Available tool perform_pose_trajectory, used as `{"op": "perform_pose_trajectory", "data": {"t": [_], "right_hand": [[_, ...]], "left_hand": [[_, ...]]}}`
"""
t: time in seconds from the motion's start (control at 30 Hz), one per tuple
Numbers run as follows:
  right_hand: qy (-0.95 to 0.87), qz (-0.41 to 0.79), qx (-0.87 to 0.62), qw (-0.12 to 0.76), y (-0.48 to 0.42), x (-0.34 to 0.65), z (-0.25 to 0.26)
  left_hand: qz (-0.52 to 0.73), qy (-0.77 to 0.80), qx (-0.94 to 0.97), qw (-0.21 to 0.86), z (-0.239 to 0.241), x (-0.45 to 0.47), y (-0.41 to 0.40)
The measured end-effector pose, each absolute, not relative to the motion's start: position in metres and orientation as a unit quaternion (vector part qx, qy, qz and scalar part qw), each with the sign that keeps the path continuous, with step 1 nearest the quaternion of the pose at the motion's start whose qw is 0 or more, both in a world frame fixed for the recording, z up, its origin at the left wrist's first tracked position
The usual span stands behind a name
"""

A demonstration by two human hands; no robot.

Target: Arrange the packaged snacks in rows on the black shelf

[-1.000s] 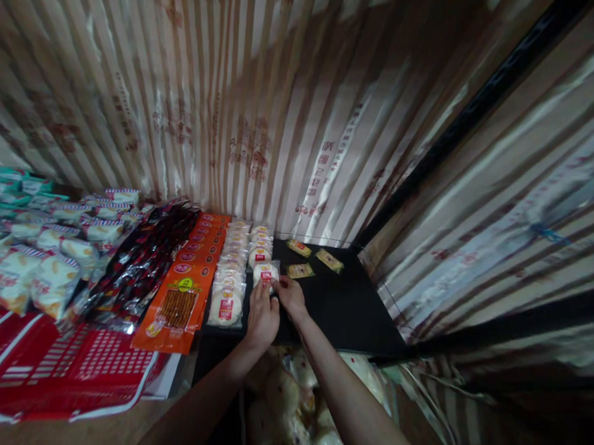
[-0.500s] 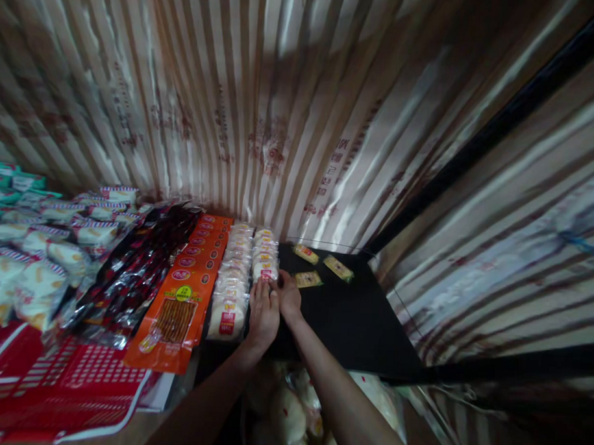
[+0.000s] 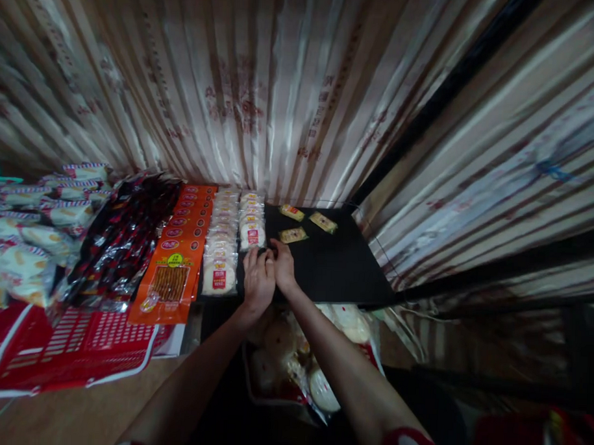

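Note:
My left hand (image 3: 259,277) is over the front part of the black shelf board (image 3: 334,269), just below the shorter row of bagged round white cakes (image 3: 252,232). Its fingers are loosely bent and apart, with nothing seen in them. My right hand (image 3: 282,266) lies against it, fingers pointing toward the left hand and partly hidden behind it; I see nothing held. A small gap shows between the hands and the row's front cake. To the left runs a longer row of the same cakes (image 3: 220,272), overlapping, with red labels.
Three small yellow packets (image 3: 292,235) lie on the board. Leftward are orange snack packs (image 3: 171,270), dark shiny packets (image 3: 115,248) and white snack bags (image 3: 30,265). A red basket (image 3: 102,345) stands below them. Under my forearms is a container of bagged white cakes (image 3: 323,389).
Both hands have drawn back from the front cake of the shorter row, which they were touching. The view has shifted, so the shelf appears higher and further left.

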State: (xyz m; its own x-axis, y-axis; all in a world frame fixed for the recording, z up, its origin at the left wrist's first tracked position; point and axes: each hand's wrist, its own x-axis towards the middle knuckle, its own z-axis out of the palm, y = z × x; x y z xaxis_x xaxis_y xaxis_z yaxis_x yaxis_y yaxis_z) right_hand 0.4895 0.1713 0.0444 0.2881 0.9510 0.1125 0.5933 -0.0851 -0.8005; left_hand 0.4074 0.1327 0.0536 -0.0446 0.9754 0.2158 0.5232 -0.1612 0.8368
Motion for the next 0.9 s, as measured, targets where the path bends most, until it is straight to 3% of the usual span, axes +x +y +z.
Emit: {"op": "perform_pose_trajectory", "data": {"t": [0.2,0.33,0.5,0.63,0.8,0.9], "right_hand": [[-0.611,0.202,-0.648,0.407,0.095,0.512,0.043],[-0.626,0.217,-0.637,0.396,0.04,0.527,0.034],[-0.594,0.196,-0.726,0.286,-0.01,0.539,0.012],[-0.582,0.195,-0.765,0.192,-0.026,0.536,-0.003],[-0.575,0.194,-0.764,0.217,-0.027,0.525,-0.006],[-0.53,0.253,-0.769,0.252,-0.026,0.524,0.001]], "left_hand": [[0.396,0.476,0.716,0.323,0.045,0.408,0.059],[0.321,0.478,0.767,0.283,0.026,0.406,0.011],[0.223,0.512,0.811,0.178,-0.008,0.406,-0.025],[0.144,0.553,0.802,0.174,-0.025,0.407,-0.035],[0.119,0.551,0.802,0.197,-0.031,0.406,-0.032],[0.155,0.547,0.791,0.225,-0.041,0.403,-0.031]]}}
